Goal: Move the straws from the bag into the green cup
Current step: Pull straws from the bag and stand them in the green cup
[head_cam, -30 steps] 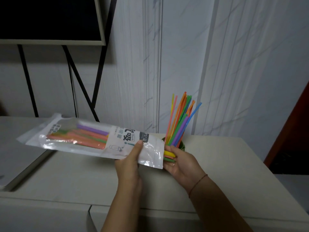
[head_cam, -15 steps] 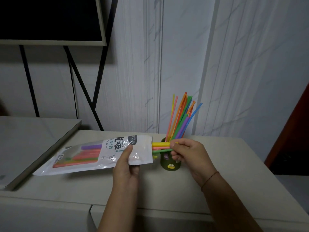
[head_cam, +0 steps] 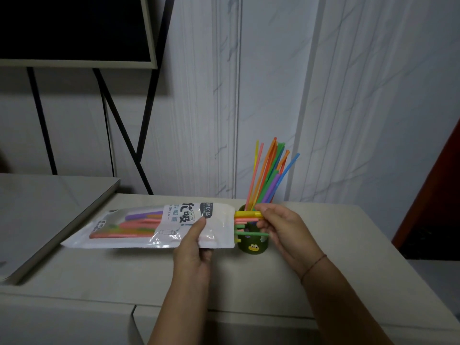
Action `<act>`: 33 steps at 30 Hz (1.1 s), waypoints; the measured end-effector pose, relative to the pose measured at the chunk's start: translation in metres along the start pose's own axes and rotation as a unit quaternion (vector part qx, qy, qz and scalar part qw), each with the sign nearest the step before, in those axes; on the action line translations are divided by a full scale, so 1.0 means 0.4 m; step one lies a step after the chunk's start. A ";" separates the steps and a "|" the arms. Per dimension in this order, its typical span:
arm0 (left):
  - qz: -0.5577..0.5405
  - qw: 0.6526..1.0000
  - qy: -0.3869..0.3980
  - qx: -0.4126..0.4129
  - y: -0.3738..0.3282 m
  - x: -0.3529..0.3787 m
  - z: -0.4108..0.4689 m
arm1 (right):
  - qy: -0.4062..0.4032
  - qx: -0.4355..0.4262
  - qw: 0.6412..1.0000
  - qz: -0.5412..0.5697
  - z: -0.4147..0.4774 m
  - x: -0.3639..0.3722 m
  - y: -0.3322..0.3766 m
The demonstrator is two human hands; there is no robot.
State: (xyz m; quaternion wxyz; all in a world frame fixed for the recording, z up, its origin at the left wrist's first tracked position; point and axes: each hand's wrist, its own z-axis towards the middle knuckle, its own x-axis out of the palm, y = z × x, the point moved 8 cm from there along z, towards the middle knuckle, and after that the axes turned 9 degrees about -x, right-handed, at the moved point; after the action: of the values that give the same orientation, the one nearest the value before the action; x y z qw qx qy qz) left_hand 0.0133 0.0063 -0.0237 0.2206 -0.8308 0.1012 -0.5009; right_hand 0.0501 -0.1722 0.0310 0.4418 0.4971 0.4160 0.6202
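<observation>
A clear and white straw bag (head_cam: 139, 226) lies almost flat, its open mouth pointing right. My left hand (head_cam: 195, 245) pinches the bag near the mouth. Several coloured straws (head_cam: 245, 217) stick out of the mouth: yellow, pink and green ends. My right hand (head_cam: 281, 226) has its fingers closed on these ends, with the thumb on the yellow one. Directly behind them stands the green cup (head_cam: 254, 246) with a small face on it, partly hidden. A bunch of straws (head_cam: 270, 175) stands upright in the cup.
The beige tabletop (head_cam: 348, 245) ends at a front edge near me. A grey slab (head_cam: 44, 210) overlaps its left side. Behind are a marbled wall, a black stand (head_cam: 124, 135) holding a dark screen (head_cam: 74, 28), and a dark red panel (head_cam: 438, 185) at the right.
The bag has dropped from a raised tilt to nearly flat by the cup. My right hand has moved up to the bag's mouth and drawn the straw ends farther out.
</observation>
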 end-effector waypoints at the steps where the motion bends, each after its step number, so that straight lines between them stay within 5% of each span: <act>1: 0.009 1.000 0.000 0.004 0.002 0.001 -0.002 | 0.004 -0.009 0.999 -0.030 -0.002 0.005 0.003; 7: 0.017 1.000 0.008 0.004 0.005 0.015 -0.018 | 0.023 -0.038 0.990 -0.132 -0.011 0.018 0.012; 14: -0.042 0.999 0.018 0.007 -0.030 -0.006 0.011 | 0.012 -0.022 0.996 -0.081 0.002 -0.061 0.057; 23: -0.033 0.999 -0.003 -0.015 -0.005 -0.006 0.008 | -0.013 0.014 0.989 0.148 0.011 -0.046 0.023; 33: -0.030 0.999 0.003 -0.031 0.020 0.005 -0.009 | -0.004 0.002 0.994 0.105 0.013 0.016 -0.006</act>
State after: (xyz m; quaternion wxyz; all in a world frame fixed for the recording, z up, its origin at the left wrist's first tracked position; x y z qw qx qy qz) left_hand 0.0116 -0.0023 -0.0244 0.1793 -0.8382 0.0930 -0.5067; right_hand 0.0548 -0.1651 0.0310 0.3749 0.5411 0.3612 0.6604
